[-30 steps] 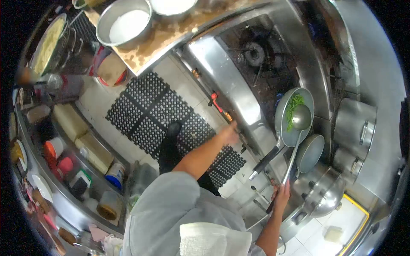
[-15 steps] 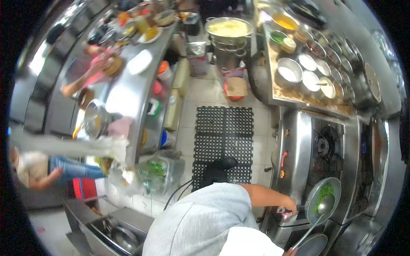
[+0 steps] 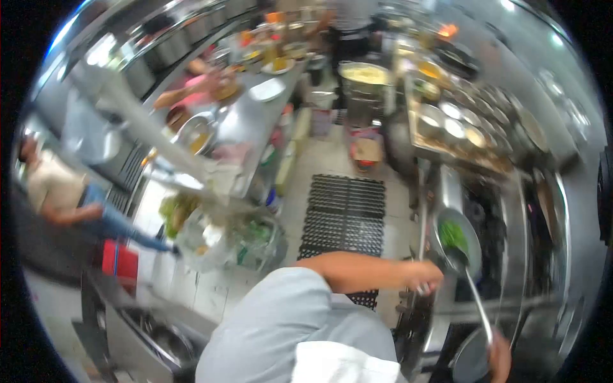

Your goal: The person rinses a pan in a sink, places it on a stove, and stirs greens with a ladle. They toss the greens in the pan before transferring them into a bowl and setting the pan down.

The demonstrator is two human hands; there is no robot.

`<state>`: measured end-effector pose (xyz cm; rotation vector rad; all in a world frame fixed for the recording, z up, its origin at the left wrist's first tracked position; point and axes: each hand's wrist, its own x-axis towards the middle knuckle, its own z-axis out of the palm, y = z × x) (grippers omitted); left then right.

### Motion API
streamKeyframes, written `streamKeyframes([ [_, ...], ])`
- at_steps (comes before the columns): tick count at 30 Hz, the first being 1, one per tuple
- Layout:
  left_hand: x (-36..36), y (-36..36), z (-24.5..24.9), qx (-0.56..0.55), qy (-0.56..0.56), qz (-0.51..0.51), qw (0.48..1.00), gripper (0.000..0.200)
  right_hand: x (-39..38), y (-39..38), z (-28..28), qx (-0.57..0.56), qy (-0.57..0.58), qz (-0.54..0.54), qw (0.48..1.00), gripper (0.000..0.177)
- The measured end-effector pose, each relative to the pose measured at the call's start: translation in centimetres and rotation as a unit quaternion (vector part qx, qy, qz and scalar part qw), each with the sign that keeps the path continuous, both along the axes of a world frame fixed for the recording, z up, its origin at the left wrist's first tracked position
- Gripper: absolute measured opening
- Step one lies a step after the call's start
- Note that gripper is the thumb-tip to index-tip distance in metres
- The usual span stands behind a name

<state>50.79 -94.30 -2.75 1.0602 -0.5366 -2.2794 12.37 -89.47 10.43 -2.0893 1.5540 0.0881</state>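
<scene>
My left hand is closed at the near side of a wok, where the wok's handle meets it. Green vegetables lie in the wok. My right hand, low on the right, is wrapped round the long handle of a metal ladle. The ladle's bowl rests in the wok beside the greens. Beneath the ladle handle, a second dark pan sits by my right hand. Motion blurs both hands slightly.
A stove and counter with metal pots line the right. A large pot stands ahead, beyond a black floor mat. Left are a steel table, a plastic bag and a person. Flames show far off.
The wok has moved forward and to the left with my left hand. My right hand and the ladle have shifted right. The whole view has tilted, and the person at left shows more fully.
</scene>
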Motion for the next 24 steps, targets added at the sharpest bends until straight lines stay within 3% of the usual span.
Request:
streamKeyframes([
  [1, 0.6, 0.0, -0.8, 0.001, 0.024, 0.008, 1.000, 0.020, 1.1, -0.7, -2.6, -0.129, -0.048, 0.032, 0.990, 0.039],
  [2, 1.3, 0.0, -1.7, 0.007, 0.049, 0.009, 0.999, 0.022, 6.6, -0.4, -1.1, -0.110, -0.020, -0.039, 0.993, 0.038],
  [3, 2.4, 1.2, 0.9, -0.017, -0.067, 0.011, 0.998, 0.022, 10.2, 0.0, -1.2, -0.092, 0.015, -0.127, 0.987, 0.039],
  [4, 3.3, 2.7, 0.3, -0.093, -0.031, 0.026, 0.995, 0.020, 13.4, 0.8, -1.7, -0.095, 0.002, -0.169, 0.981, 0.040],
  [5, 3.7, 4.7, -1.8, -0.091, -0.053, 0.053, 0.993, 0.016, 13.3, 0.8, -6.5, -0.212, 0.088, -0.100, 0.968, 0.042],
  [6, 4.6, 7.1, -1.4, -0.065, -0.058, 0.058, 0.994, 0.014, 14.1, 1.2, -8.4, -0.201, 0.091, -0.103, 0.970, 0.043],
  [7, 6.1, 8.8, -1.7, -0.096, -0.068, 0.039, 0.992, 0.013, 14.9, 2.0, -8.2, -0.213, 0.048, -0.106, 0.970, 0.042],
  [8, 7.3, 10.2, -1.2, -0.048, -0.074, 0.060, 0.994, 0.013, 14.9, 2.4, -7.0, -0.217, 0.049, -0.113, 0.968, 0.042],
  [10, 10.4, 10.5, 1.5, 0.005, -0.108, 0.046, 0.993, 0.016, 15.2, 3.4, -2.5, -0.107, 0.016, -0.103, 0.989, 0.040],
  [12, 13.1, 8.8, 1.7, 0.033, -0.055, 0.053, 0.997, 0.019, 16.6, 3.1, 1.5, -0.052, 0.039, -0.093, 0.994, 0.036],
  [14, 15.0, 6.6, 1.3, 0.056, -0.033, 0.071, 0.995, 0.022, 17.5, 1.9, 0.7, -0.132, 0.066, -0.001, 0.989, 0.039],
  [17, 16.3, 7.9, 0.3, -0.033, -0.084, 0.110, 0.990, 0.019, 22.9, 1.3, -5.0, -0.209, 0.145, 0.018, 0.967, 0.043],
  [19, 16.4, 11.5, -1.5, -0.067, -0.087, 0.109, 0.988, 0.009, 24.7, 2.2, -9.3, -0.249, 0.091, -0.008, 0.964, 0.046],
  [20, 16.4, 13.4, -2.0, -0.056, -0.082, 0.147, 0.984, 0.008, 25.3, 2.6, -9.6, -0.257, 0.066, -0.025, 0.964, 0.045],
  [24, 17.4, 17.1, -1.0, 0.009, -0.073, 0.134, 0.988, 0.015, 23.1, 6.4, -8.0, -0.180, -0.043, -0.020, 0.983, 0.043],
])
